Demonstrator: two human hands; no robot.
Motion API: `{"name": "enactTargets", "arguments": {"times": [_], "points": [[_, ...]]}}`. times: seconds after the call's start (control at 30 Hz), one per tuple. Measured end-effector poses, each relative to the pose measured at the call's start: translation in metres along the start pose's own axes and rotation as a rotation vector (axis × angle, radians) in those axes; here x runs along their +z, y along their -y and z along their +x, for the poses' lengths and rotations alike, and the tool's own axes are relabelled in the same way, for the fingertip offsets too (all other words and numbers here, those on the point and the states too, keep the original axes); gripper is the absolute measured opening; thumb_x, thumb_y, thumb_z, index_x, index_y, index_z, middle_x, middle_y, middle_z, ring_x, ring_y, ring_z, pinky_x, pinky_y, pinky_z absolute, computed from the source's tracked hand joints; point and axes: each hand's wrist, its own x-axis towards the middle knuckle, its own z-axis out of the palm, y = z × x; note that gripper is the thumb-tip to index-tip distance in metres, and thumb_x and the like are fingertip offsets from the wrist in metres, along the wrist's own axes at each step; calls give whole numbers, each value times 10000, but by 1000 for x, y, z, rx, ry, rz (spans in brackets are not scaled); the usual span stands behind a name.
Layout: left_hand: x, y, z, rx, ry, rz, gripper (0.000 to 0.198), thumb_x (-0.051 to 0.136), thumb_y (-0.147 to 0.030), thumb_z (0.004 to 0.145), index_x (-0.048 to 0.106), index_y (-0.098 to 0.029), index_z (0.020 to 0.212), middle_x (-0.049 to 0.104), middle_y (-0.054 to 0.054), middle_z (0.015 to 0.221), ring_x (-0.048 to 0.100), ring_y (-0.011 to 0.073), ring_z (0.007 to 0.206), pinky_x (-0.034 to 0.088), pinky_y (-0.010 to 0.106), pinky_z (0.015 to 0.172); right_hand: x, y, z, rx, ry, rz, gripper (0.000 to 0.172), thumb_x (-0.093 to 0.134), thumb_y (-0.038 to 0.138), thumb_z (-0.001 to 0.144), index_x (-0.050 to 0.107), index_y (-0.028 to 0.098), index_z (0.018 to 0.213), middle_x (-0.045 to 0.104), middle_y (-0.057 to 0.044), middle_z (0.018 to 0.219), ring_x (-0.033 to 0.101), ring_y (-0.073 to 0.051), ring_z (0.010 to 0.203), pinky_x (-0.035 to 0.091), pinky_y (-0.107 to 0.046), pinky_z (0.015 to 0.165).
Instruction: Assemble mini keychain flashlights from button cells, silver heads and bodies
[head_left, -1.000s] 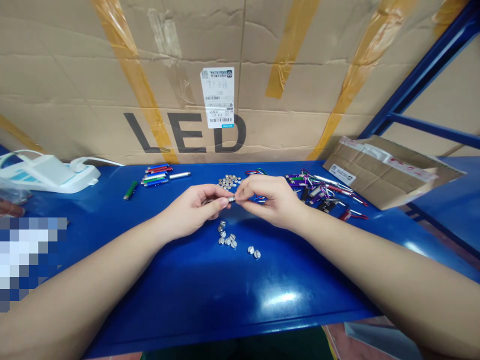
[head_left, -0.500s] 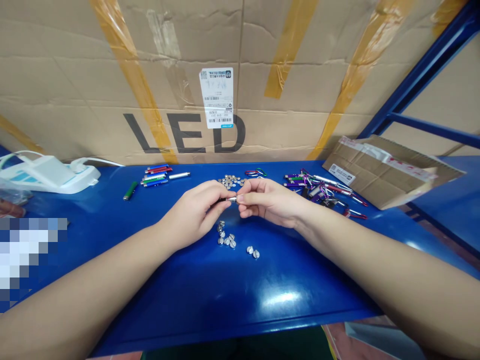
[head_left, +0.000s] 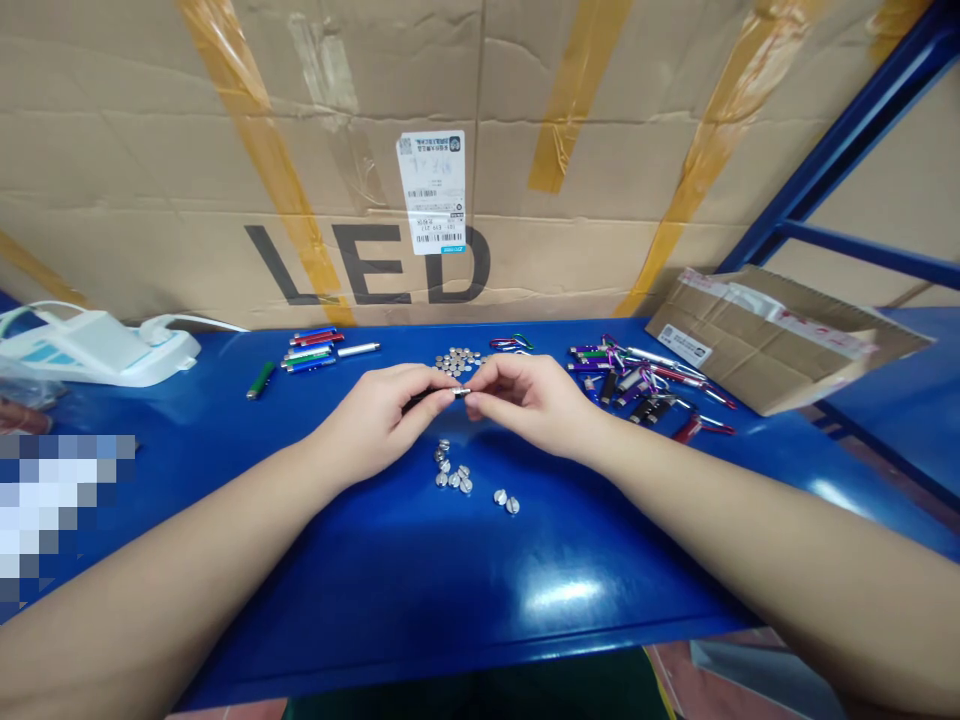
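Note:
Over the middle of the table, my left hand (head_left: 382, 412) pinches a slim black flashlight tube (head_left: 455, 393) between thumb and fingers. Most of the tube is hidden by those fingers; a silver end shows on its right. My right hand (head_left: 529, 400) has thumb and forefinger closed on that silver end, its other fingers curled. Small round silver discs (head_left: 457, 360), like button cells, lie spread just beyond the hands. Nearer to me are several small silver round pieces (head_left: 454, 481), with two more (head_left: 506, 501) apart to their right.
Slim coloured tubes (head_left: 311, 350) and a green one (head_left: 261, 381) lie left. Right are keychain flashlights with carabiners (head_left: 645, 380) beside an open cardboard box (head_left: 750, 340). A white power strip (head_left: 150, 360) stands far left. A large carton (head_left: 525, 270) walls the table's back.
My right hand has shifted slightly, its lower fingers now curled further in. The tube's silver end sits a little further left. Both hands still grip the tube.

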Motion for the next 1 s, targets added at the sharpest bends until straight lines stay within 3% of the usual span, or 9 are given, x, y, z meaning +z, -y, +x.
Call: {"name": "enactTargets", "arguments": {"times": [0.1,0.2,0.4,0.53,0.7,0.8,0.9,1.0], "points": [[-3,-1,0,-63,96,-48,346,483,-446,1058,737,-210,1057,787,42,1006,719,211,901,529,304,812,-5,3,-1,-230,0,-349,130,654,290,975,676,190,895,742,-40,869,679,-166,800,540,-308,746],[-5,0,0,-84,156,-50,390,450,-471,1059,706,-199,947,750,24,864,682,194,786,499,286,727,-8,5,0,-383,27,-542,105,609,260,1008,661,198,941,732,-44,897,663,-173,827,527,-318,791],[-6,1,0,-30,154,-57,332,464,-426,1064,672,-199,941,701,-1,818,638,163,744,462,252,697,-8,13,-1,-484,134,-730,237,476,253,1064,643,184,910,674,-78,872,613,-201,831,499,-342,791],[-6,0,-2,57,136,17,290,470,-374,1072,667,-194,958,709,14,854,655,167,779,471,253,722,-5,19,-1,-289,145,-511,264,521,267,1030,622,192,797,624,-20,742,566,-162,720,473,-312,728],[-6,-4,-2,204,92,159,256,471,-324,1081,658,-174,991,680,40,870,642,178,794,477,262,719,0,18,2,365,259,270,239,568,309,944,612,183,746,488,41,574,439,-107,485,365,-241,470],[-6,-5,-2,279,29,239,271,468,-315,1082,657,-151,976,632,41,804,609,183,739,466,273,684,2,18,3,559,303,567,267,558,326,934,551,188,705,380,68,554,301,-83,444,280,-228,422],[-5,-3,-2,271,34,255,252,483,-303,1079,657,-148,985,662,46,837,633,185,767,480,273,712,2,21,2,485,277,377,270,512,344,976,547,193,756,429,44,602,379,-107,495,340,-246,471],[-4,-2,-2,206,67,217,223,496,-297,1076,656,-158,1005,707,46,909,670,180,829,495,261,752,0,24,-2,140,204,-153,266,530,350,998,549,195,783,518,5,708,482,-145,658,411,-285,634]]}}
